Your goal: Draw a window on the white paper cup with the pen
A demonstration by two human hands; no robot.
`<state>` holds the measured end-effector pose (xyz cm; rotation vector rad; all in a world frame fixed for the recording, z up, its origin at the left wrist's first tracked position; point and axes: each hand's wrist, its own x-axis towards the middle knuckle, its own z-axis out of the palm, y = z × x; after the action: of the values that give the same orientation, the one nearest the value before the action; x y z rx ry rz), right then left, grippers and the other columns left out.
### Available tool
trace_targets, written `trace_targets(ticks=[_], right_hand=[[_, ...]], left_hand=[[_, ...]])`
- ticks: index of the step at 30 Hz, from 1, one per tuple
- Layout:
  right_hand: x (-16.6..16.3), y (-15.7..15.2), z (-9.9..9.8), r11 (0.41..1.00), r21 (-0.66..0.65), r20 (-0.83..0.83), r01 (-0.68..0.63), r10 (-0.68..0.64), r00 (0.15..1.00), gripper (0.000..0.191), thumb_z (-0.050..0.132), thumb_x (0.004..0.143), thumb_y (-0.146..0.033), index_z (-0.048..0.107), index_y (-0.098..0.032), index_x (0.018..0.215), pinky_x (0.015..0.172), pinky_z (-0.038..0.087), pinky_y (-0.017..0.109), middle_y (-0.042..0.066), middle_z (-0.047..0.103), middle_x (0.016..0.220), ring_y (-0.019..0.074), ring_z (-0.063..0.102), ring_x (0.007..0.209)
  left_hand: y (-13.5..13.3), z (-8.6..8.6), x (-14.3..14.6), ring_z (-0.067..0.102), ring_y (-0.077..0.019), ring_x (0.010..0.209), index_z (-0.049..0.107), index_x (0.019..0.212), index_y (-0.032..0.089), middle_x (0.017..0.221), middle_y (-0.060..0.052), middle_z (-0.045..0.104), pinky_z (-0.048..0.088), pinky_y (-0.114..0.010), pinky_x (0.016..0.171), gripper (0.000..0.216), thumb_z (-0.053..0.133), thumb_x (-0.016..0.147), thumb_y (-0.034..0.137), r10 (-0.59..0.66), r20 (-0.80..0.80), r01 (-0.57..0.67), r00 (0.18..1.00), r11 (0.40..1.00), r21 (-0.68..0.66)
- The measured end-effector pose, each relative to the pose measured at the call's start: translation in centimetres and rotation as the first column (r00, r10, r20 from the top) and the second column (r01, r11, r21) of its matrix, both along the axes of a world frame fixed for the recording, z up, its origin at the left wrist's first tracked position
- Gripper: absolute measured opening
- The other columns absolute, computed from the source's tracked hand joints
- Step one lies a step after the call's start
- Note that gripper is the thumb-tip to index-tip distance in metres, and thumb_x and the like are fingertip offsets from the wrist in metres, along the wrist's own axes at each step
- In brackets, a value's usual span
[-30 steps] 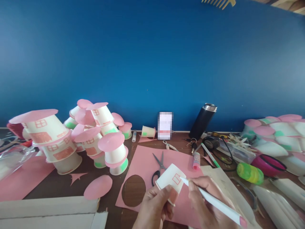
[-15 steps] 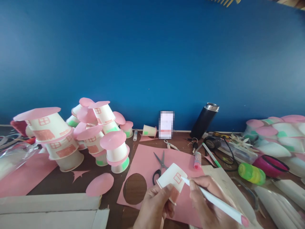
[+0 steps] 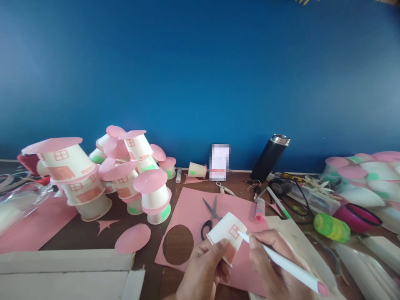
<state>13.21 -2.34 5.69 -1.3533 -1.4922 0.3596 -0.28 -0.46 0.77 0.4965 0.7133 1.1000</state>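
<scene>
A white paper cup lies tilted in my left hand, its thumb pressed on the side wall. On the cup are a pink window outline and a filled pink patch, partly behind the thumb. My right hand grips a white felt-tip marker with a pink end, and its tip touches the cup at the window drawing. Under both hands spreads a pink paper sheet with a round hole cut from it. Black-handled scissors lie on it, blades apart, just behind the cup.
Stacked cups with pink paper discs stand at left, near a loose pink disc and grey cardboard. Behind are a phone, a black flask and a cup on its side. More cups and a green-yellow roll sit right.
The marker tip has shifted slightly on the window drawing, where a little more pink line shows. Both hands keep their holds; the whole view has shifted slightly.
</scene>
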Motion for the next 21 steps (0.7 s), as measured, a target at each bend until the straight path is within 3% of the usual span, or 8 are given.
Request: trace_targets(ticks=[21], right_hand=[[-0.2, -0.2, -0.3, 0.999, -0.033, 0.022, 0.004, -0.003, 1.000, 0.023, 0.057, 0.093, -0.042, 0.059, -0.024, 0.078, 0.047, 0.038, 0.022, -0.006, 0.050, 0.056, 0.0118, 0.047, 0.048]], left_hand=[[0.2, 1.1, 0.1, 0.039, -0.0066, 0.040, 0.058, 0.054, 0.014, 0.042, 0.003, 0.048, 0.024, -0.022, 0.046, 0.056, 0.087, 0.048, 0.062, 0.021, -0.028, -0.023, 0.999, 0.997, -0.073]])
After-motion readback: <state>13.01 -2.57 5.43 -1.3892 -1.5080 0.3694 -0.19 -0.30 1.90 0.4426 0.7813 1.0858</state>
